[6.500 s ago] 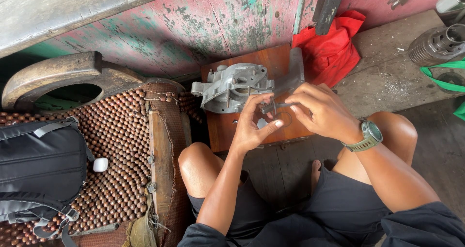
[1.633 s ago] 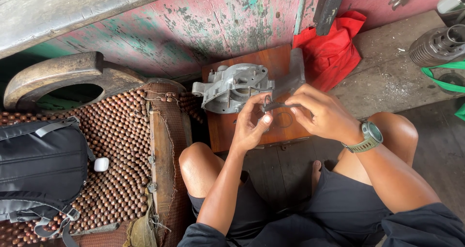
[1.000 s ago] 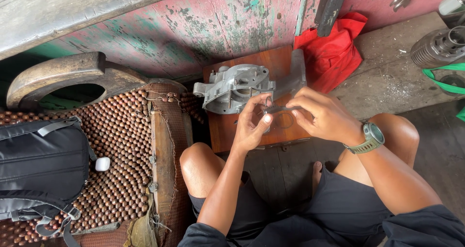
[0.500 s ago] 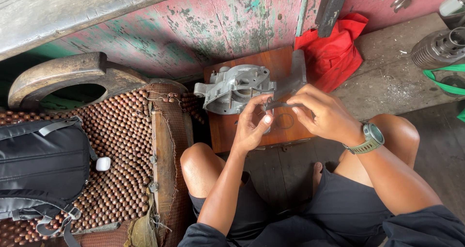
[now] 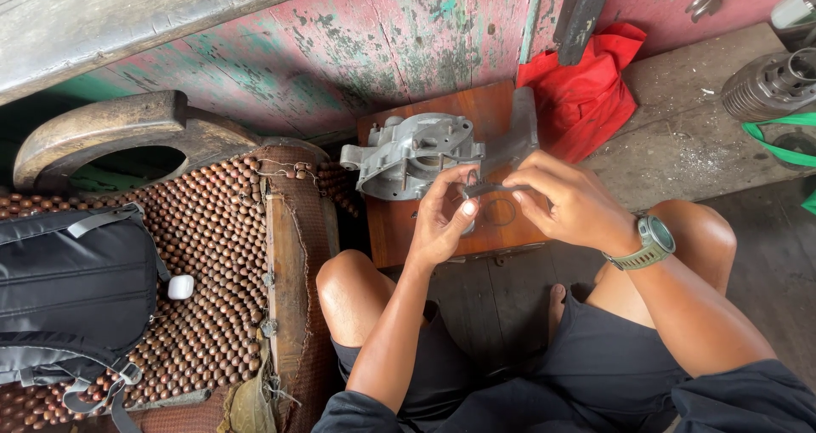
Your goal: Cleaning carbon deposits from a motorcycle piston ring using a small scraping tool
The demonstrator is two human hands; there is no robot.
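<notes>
Both hands meet over the right half of the wooden board point(image 5: 399, 229), a flat reddish-brown slab with square edges. Left hand point(image 5: 442, 220): fingers curled together, thumb and fingertips pinched on a small dark metal part point(image 5: 486, 189), thin and rod-like; finer shape too small to tell. Right hand point(image 5: 571, 203): fingers bunched, clamped on the same part from the other end. Part sits just off the right side of the cast grey metal housing point(image 5: 412, 154), rough, ribbed, with lugs, at the board's far-left corner.

Red cloth point(image 5: 586, 93), crumpled, soft, past the board's far-right corner. Beaded seat mat point(image 5: 221, 254) left of the board, black backpack point(image 5: 72, 288) on it. Near board edge bare, open floor between the knees.
</notes>
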